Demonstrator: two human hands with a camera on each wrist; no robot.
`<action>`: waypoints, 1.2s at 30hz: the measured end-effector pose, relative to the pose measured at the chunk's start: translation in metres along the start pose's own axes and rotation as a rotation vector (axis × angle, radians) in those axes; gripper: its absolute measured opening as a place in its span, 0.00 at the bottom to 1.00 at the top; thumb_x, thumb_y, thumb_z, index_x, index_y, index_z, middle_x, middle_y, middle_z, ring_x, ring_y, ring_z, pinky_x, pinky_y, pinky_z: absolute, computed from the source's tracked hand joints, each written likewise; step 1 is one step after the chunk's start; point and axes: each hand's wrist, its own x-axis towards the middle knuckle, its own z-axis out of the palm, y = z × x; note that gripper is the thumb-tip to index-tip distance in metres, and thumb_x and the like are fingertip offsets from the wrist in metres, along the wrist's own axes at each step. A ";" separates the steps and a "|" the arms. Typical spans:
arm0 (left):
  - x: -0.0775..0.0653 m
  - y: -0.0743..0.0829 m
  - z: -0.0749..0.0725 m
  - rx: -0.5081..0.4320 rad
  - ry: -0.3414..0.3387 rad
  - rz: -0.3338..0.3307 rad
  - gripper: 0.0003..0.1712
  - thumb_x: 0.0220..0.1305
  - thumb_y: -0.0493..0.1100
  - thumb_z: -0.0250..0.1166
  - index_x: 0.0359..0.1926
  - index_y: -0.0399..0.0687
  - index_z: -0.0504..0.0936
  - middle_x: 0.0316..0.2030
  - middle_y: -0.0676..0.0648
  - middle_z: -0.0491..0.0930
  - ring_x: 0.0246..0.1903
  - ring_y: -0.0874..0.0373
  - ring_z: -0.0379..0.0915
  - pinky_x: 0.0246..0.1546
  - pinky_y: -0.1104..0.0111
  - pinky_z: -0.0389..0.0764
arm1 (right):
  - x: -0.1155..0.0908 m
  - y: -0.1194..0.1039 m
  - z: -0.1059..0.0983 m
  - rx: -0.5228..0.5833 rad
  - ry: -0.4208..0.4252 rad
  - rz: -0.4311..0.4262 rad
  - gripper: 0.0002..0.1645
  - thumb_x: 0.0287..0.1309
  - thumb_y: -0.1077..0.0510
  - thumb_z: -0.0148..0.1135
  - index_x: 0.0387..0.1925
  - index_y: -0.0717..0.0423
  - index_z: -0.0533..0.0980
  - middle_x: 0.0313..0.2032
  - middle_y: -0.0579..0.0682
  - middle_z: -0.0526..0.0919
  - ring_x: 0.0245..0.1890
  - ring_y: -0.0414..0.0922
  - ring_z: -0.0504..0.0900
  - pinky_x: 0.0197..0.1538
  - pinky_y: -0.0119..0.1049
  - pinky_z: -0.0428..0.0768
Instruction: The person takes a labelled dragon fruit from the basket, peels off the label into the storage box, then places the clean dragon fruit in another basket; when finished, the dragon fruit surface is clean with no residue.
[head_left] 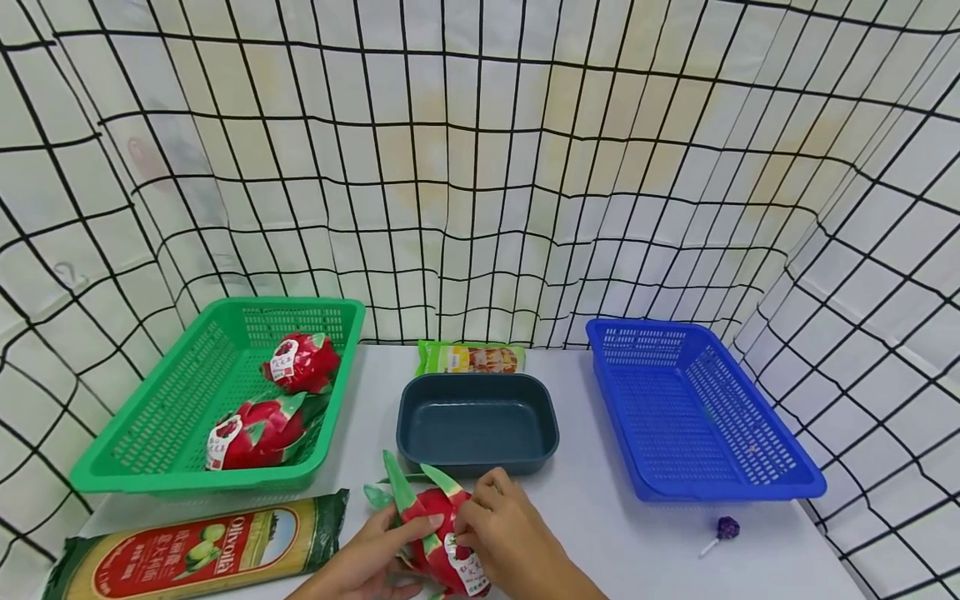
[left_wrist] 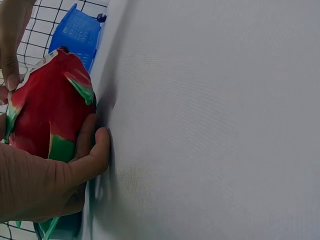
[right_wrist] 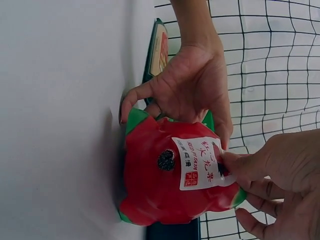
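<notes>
A red dragon fruit (head_left: 433,505) with green scale tips, seemingly a smooth model, sits at the front of the table before the dark tray (head_left: 480,463). My left hand (head_left: 372,557) holds it from the left; in the left wrist view that hand's fingers (left_wrist: 95,155) curl under its side. A white printed label (right_wrist: 199,162) is stuck on the fruit. My right hand (head_left: 510,533) pinches the label's edge, with the thumb on it in the right wrist view, other fingers (right_wrist: 260,207) beside the fruit. The fruit's underside is hidden.
Two labelled dragon fruits (head_left: 258,433) lie in the green basket (head_left: 90,475) at left. A spaghetti pack (head_left: 202,550) lies before it. Behind the tray is a green snack packet (head_left: 472,358). At right stand a blue basket (head_left: 731,490) and a purple lollipop (head_left: 727,527). Black netting (head_left: 480,183) surrounds the table.
</notes>
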 end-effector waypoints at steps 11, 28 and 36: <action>0.002 0.002 -0.002 -0.024 -0.017 -0.010 0.49 0.63 0.60 0.64 0.70 0.40 0.50 0.57 0.31 0.69 0.48 0.37 0.72 0.42 0.53 0.82 | 0.003 -0.010 0.000 -0.029 -0.183 0.145 0.10 0.59 0.53 0.67 0.32 0.44 0.71 0.36 0.41 0.75 0.44 0.38 0.67 0.48 0.34 0.76; 0.002 0.000 -0.006 -0.016 -0.053 0.015 0.46 0.63 0.61 0.61 0.70 0.41 0.52 0.55 0.35 0.73 0.44 0.40 0.76 0.38 0.54 0.83 | 0.000 -0.012 -0.012 0.138 -0.201 0.141 0.08 0.62 0.53 0.62 0.33 0.47 0.70 0.41 0.44 0.77 0.49 0.40 0.71 0.51 0.33 0.79; 0.003 0.000 -0.008 -0.024 -0.062 0.004 0.46 0.64 0.62 0.61 0.70 0.40 0.53 0.56 0.34 0.71 0.45 0.37 0.74 0.39 0.53 0.83 | 0.003 -0.009 -0.018 0.290 -0.279 0.188 0.07 0.62 0.54 0.61 0.35 0.47 0.70 0.44 0.43 0.77 0.55 0.42 0.72 0.55 0.33 0.80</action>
